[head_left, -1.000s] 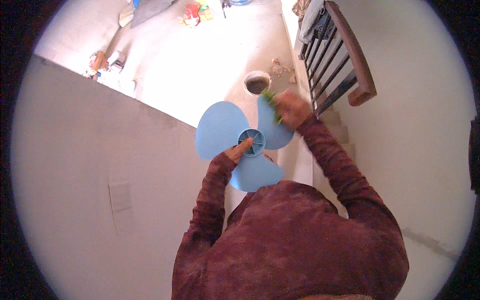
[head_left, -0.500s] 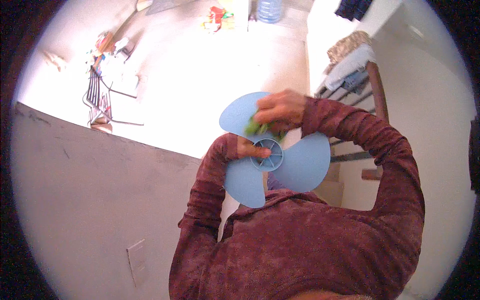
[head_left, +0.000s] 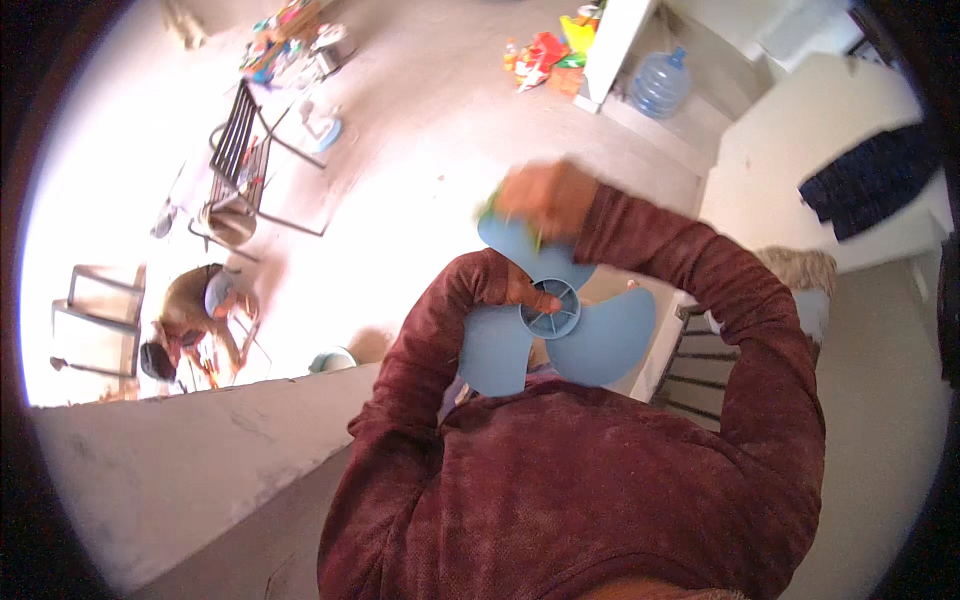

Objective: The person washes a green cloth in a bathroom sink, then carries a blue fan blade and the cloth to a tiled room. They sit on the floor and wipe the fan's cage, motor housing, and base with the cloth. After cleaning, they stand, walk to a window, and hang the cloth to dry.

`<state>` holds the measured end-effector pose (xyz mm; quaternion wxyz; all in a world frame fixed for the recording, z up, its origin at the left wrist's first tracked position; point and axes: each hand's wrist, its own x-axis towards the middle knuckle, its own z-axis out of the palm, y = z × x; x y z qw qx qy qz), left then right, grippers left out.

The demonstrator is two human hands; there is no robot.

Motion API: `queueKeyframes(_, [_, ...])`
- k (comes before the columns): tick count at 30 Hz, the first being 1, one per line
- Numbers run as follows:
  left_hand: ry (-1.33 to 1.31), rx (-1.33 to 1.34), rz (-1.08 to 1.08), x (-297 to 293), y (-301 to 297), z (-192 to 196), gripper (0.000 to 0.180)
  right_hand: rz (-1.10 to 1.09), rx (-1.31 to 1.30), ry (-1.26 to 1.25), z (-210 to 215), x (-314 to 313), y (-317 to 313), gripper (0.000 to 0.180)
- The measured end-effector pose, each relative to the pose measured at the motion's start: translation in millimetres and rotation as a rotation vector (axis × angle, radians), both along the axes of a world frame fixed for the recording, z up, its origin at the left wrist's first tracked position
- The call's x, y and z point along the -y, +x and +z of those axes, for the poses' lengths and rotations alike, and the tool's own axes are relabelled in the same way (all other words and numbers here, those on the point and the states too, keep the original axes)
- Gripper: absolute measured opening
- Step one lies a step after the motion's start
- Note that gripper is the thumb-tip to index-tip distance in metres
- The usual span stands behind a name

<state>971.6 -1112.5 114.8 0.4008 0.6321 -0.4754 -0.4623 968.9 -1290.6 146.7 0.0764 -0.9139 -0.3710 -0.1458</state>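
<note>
In front of my chest is a light blue three-bladed fan blade (head_left: 601, 337) with a round spoked hub. My left hand (head_left: 527, 291) grips it from the left side, thumb lying on the hub rim and the other fingers hidden behind. My right hand (head_left: 550, 200) is closed on a green cloth (head_left: 489, 208) at the outer end of the upper blade. Motion blurs the right hand, and most of the cloth is covered by its fingers.
A wall (head_left: 220, 450) runs along my left. Beyond it are a slatted metal chair (head_left: 238, 145), a bent-over person (head_left: 190, 305) and a bucket (head_left: 333, 360). Farther off stands a blue water jug (head_left: 660, 85). A railing (head_left: 694, 372) is at my right.
My right hand has moved up with the cloth, from near the hub toward the upper blade's tip. The view has shifted, bringing the other person and the bucket into sight. My left hand keeps its hold.
</note>
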Motion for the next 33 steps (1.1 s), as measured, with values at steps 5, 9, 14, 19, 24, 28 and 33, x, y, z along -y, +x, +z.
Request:
queueKeyframes(5, [0.008,-0.176,0.28,-25,92,-31,0.053,-0.874,-0.129,0.249,34,176,113,0.026])
queueKeyframes(9, [-0.243,-0.129,0.894,-60,193,-53,0.055,-0.647,-0.068,0.731,73,147,171,0.029])
queueKeyframes(14, [-0.487,-0.851,1.26,-37,331,-121,0.047,-0.189,-0.208,0.714,11,39,281,0.023])
queueKeyframes(19, [-0.643,-0.65,1.439,-20,424,-153,0.045,-0.048,-0.134,0.422,-70,-40,373,0.013])
queueKeyframes(24, [-0.517,-0.782,1.729,-52,513,-139,0.049,0.181,-0.713,0.008,-81,8,417,0.015])
queueKeyframes(28, [-0.659,-0.712,1.687,-73,559,-204,0.052,-0.05,-0.748,0.404,-69,75,528,0.015])
queueKeyframes(33, [-0.415,-0.799,1.527,17,589,-148,0.036,0.001,-0.288,0.663,-85,64,676,0.021])
